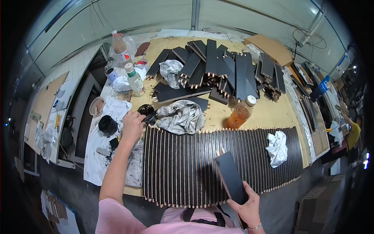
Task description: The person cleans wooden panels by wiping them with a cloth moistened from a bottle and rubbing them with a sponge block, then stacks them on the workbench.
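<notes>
My right hand (pixel 249 206) grips the lower end of a black board (pixel 230 175) with pale dowels at its far end. The board is held tilted above a long row of dark boards standing on edge (pixel 183 167), dowels showing along both sides. My left hand (pixel 133 124) is closed beside a small round tub with black inside (pixel 146 109). A dark, crumpled thing (pixel 150 117) is at its fingertips; its kind is unclear. Right of it lies a black-stained white rag (pixel 182 117). A black jar (pixel 108 125) stands to the left of that hand.
Loose black dowelled boards (pixel 202 64) are heaped at the back, with a stained cloth (pixel 170 73) on them. A bottle of orange liquid (pixel 240 113) stands behind the row. A white cloth (pixel 277 149) lies on the row's right. Bottles (pixel 134 80) crowd the back left; a person (pixel 353 134) is far right.
</notes>
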A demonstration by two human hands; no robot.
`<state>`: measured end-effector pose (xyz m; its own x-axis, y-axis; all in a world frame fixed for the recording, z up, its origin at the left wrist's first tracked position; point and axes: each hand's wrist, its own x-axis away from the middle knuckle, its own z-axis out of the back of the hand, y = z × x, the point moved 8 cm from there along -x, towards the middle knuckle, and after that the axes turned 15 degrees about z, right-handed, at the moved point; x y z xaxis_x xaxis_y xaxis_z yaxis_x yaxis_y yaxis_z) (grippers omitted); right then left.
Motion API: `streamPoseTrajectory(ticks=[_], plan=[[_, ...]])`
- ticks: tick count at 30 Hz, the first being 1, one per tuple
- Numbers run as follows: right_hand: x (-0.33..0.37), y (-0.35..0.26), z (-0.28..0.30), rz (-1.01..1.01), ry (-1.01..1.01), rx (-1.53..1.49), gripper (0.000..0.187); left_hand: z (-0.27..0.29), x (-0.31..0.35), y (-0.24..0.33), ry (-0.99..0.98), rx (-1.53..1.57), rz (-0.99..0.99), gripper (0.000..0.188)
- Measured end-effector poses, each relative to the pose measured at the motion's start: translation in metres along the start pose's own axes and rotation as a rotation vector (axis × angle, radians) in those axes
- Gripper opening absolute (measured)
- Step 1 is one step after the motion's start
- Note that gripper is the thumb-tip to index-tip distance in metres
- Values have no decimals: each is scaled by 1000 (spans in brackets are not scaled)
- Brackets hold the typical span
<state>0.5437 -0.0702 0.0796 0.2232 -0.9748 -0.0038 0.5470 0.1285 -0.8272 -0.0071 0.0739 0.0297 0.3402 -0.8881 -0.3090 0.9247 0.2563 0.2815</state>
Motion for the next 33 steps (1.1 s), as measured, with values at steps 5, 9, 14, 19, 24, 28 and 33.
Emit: streamPoseTrajectory(ticks=[5,9,14,19,24,28,33], plan=[[-9,-25,-21,57,5,-46,90,19,0,-22,140,154,78,17],[-7,-25,-21,36,22,-47,88,20,21,2,-108,602,320,12],[-3,-44,2,68,-35,25,86,43,111,101,-540,1189,381,17],[1,-46,30,114,-8,65,89,63,153,182,-560,1374,157,25],[9,-37,48,108,-1,124,89,83,154,222,-355,1142,-94,22],[14,-35,57,144,22,153,89,82,153,241,-333,1004,-183,23],[15,-33,66,112,33,155,89,76,153,253,-290,945,-230,22]])
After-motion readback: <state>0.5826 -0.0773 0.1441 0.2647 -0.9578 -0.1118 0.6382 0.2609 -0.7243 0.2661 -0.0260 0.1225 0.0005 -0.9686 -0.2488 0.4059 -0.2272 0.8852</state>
